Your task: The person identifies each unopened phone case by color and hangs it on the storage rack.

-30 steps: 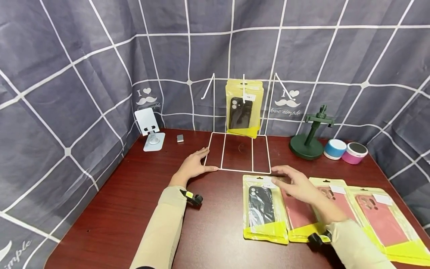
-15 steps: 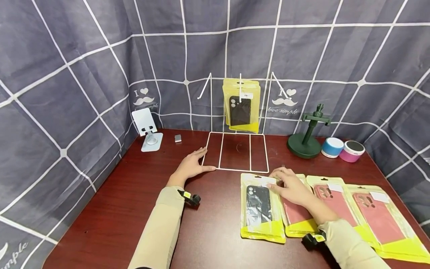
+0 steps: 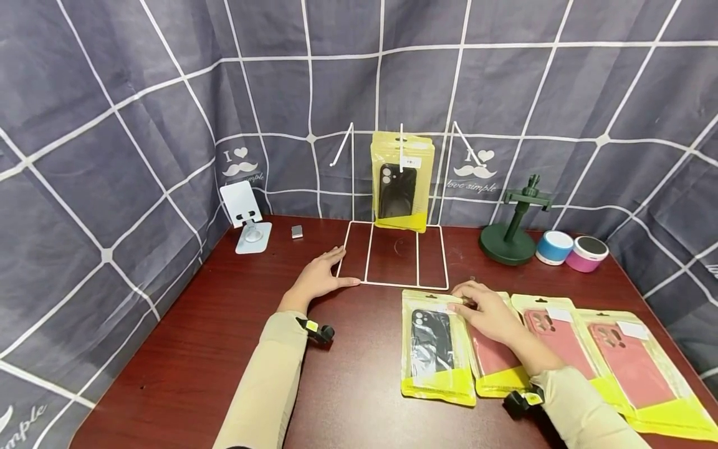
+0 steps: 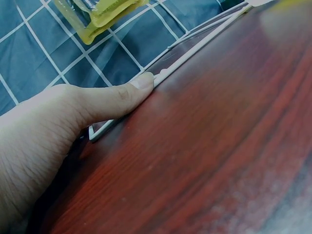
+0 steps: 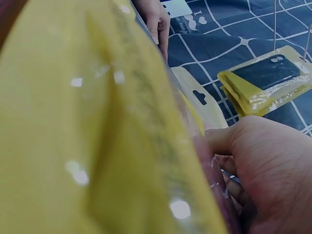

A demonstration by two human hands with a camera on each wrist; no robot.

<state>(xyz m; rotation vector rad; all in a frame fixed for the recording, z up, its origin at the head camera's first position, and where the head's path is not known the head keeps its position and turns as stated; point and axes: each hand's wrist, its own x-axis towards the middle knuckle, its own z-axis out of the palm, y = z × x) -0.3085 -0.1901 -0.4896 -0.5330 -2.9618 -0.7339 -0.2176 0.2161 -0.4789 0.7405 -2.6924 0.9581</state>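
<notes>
The right hand had dropped over a pink-filled, yellow plastic pouch on the red wooden table, grip unclear; the spread left hand still touched the white wire rack.

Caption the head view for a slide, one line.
Left hand touching a white wire rack, right hand at the top of a bagged pink phone case, more bags lying alongside.

Your right hand lowered onto the far end of the leftmost pink-case packet, its thumb and fingers closer together, the hanging front packet swung lower and slightly left since half a second ago.
</notes>
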